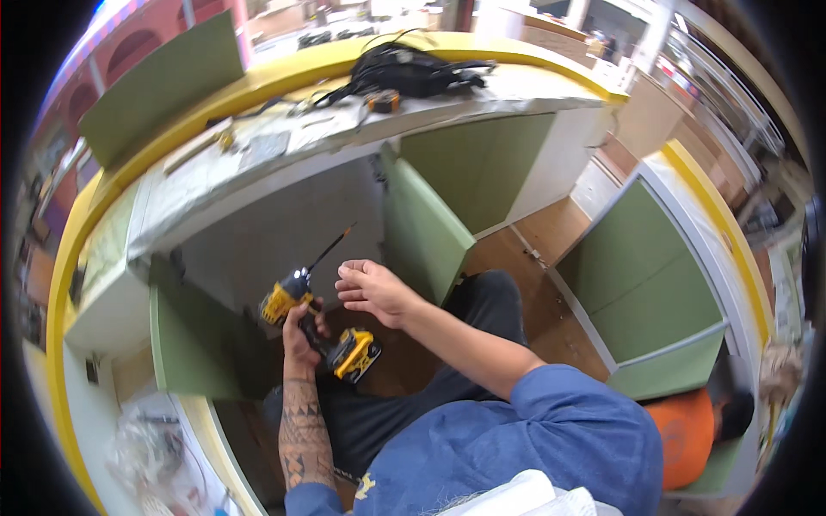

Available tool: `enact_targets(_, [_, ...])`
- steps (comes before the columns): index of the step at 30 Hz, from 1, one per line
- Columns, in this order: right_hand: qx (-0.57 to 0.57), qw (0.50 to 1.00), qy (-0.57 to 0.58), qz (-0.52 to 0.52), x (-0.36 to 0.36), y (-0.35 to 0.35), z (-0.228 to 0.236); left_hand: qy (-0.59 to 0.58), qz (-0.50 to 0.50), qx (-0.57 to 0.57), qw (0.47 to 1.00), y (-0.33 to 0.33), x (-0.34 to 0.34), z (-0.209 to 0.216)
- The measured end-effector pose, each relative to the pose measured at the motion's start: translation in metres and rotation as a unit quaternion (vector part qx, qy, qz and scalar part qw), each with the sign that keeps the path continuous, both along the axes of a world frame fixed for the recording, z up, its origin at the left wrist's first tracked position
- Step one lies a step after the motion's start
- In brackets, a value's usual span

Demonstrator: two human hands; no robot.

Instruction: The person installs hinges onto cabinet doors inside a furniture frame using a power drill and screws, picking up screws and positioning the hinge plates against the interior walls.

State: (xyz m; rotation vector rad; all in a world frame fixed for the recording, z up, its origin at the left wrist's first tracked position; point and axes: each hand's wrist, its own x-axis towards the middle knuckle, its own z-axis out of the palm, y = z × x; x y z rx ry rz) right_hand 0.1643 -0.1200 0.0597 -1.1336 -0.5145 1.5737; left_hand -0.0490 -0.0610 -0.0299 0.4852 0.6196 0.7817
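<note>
My left hand [303, 334] is wrapped round the handle of a yellow-and-black cordless impact driver [282, 301]. Its battery [354, 354] sits low, toward my lap. A long, thin driver bit [331, 246] points up and away, into the cabinet opening. Just right of the driver, apart from it, my right hand [375, 294] is raised with thumb and forefinger drawn together and the other fingers loosely bent. Whatever may be between those fingertips is too small to make out. Green cabinet doors stand swung out on the left [198, 335] and right [423, 225] of the opening.
Over the cabinet runs a pale worktop [297, 142] with a yellow rim, bearing a black bag [413, 70] and a tape measure [383, 103]. A second green-panelled cabinet [645, 258] stands at right. An orange-and-black shape [684, 437] is beside my right shoulder. Clear plastic [146, 443] lies lower left.
</note>
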Motion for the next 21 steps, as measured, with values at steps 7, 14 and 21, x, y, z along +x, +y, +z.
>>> enact_targets(7, [0.351, 0.874, -0.305, 0.140, 0.076, -0.076, 0.192, -0.001, 0.013, -0.033, 0.999, 0.018, -0.001, -0.015])
enact_targets(14, [0.358, 0.604, -0.705, -0.099, 0.206, 0.134, 0.203, 0.057, 0.003, -0.063, 0.996, 0.061, 0.011, -0.040])
enact_targets(21, [0.424, 0.409, -0.797, -0.132, 0.243, 0.248, 0.135, 0.113, 0.007, -0.066, 0.991, 0.096, 0.028, -0.139])
